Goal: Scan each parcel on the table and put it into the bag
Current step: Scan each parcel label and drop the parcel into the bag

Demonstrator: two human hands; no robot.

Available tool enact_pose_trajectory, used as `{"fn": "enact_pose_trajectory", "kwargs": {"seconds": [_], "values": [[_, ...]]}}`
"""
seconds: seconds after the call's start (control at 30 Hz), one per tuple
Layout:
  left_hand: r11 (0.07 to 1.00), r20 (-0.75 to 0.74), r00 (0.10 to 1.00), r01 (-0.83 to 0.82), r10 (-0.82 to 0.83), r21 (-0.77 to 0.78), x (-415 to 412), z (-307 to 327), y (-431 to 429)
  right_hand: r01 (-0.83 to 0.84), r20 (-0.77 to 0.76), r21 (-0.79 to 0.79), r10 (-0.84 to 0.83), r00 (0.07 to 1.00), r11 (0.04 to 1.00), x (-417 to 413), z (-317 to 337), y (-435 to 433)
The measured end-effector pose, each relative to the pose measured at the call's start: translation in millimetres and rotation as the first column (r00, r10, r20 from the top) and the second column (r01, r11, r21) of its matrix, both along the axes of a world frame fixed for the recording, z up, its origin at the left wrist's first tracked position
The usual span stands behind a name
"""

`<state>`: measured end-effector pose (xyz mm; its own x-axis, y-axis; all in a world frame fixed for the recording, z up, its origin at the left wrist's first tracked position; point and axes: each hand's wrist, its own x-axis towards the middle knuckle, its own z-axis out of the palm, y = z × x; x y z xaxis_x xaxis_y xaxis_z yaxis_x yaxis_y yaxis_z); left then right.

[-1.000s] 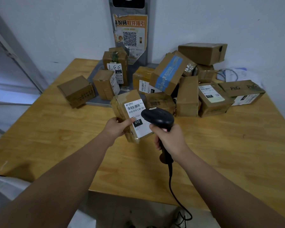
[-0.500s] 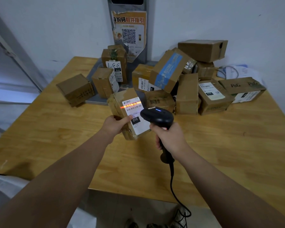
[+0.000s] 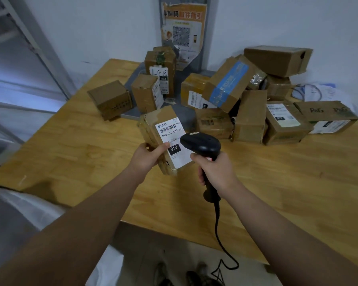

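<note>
My left hand point(image 3: 148, 156) grips a small brown parcel point(image 3: 153, 131) above the wooden table point(image 3: 74, 153), its white barcode label turned up toward me. My right hand point(image 3: 215, 172) holds a black corded scanner point(image 3: 201, 144) by its handle, with the head just right of the label and partly covering it. No red scan line shows on the label. A white bag point(image 3: 15, 215) lies at the lower left, below the table's near edge.
Several cardboard parcels point(image 3: 250, 114) are piled at the back right of the table, and more point(image 3: 112, 100) stand at the back left around a grey base point(image 3: 130, 115). A QR poster point(image 3: 183, 32) hangs on the wall. The scanner cable point(image 3: 221, 244) drops to the floor.
The red scan line that crossed the barcode half a second ago is gone. The parcel and scanner stay almost where they were.
</note>
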<state>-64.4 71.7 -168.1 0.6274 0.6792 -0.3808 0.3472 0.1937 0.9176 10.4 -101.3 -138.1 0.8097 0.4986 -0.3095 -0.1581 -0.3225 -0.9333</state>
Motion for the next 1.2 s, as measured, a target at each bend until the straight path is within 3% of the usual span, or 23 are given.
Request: {"fn": "enact_pose_trajectory", "kwargs": {"seconds": [0.23, 0.43, 0.67, 0.83, 0.93, 1.03, 1.1, 1.2], "values": [[0.970, 0.032, 0.970, -0.241, 0.241, 0.004, -61.3, -16.7, -12.2, -0.220, -0.045, 0.055, 0.223, 0.974, 0.974, -22.2, -17.0, 14.5], [0.863, 0.057, 0.862, -0.501, 0.504, -0.060, -140.9, -39.6, -25.3, -0.416, -0.116, 0.045, 0.418, 0.901, 0.908, -73.6, -36.4, 32.8], [0.743, 0.057, 0.743, -0.658, 0.667, -0.121, -249.3, -67.8, -28.6, -0.519, -0.107, 0.018, 0.518, 0.849, 0.854, -149.6, -56.6, 68.8], [0.597, -0.022, 0.624, -0.757, 0.781, -0.264, -339.3, -106.3, -30.8, -0.536, -0.095, -0.063, 0.529, 0.843, 0.842, -218.2, -79.1, 96.1], [0.524, -0.171, 0.558, -0.826, 0.812, -0.209, -386.4, -133.6, -29.4, -0.589, -0.107, -0.099, 0.580, 0.808, 0.802, -256.2, -91.0, 109.7], [0.552, -0.380, 0.533, -0.831, 0.756, -0.068, -423.3, -169.4, -12.9, -0.685, -0.116, -0.146, 0.675, 0.729, 0.714, -283.2, -106.3, 124.0], [0.634, -0.568, 0.497, -0.771, 0.656, 0.057, -441.7, -199.5, 9.5, -0.731, -0.105, -0.202, 0.728, 0.677, 0.651, -297.1, -122.7, 135.4], [0.814, -0.744, 0.399, -0.478, 0.536, 0.330, -442.6, -230.7, 45.6, -0.766, -0.101, -0.256, 0.772, 0.627, 0.589, -311.4, -149.7, 154.9]]}}
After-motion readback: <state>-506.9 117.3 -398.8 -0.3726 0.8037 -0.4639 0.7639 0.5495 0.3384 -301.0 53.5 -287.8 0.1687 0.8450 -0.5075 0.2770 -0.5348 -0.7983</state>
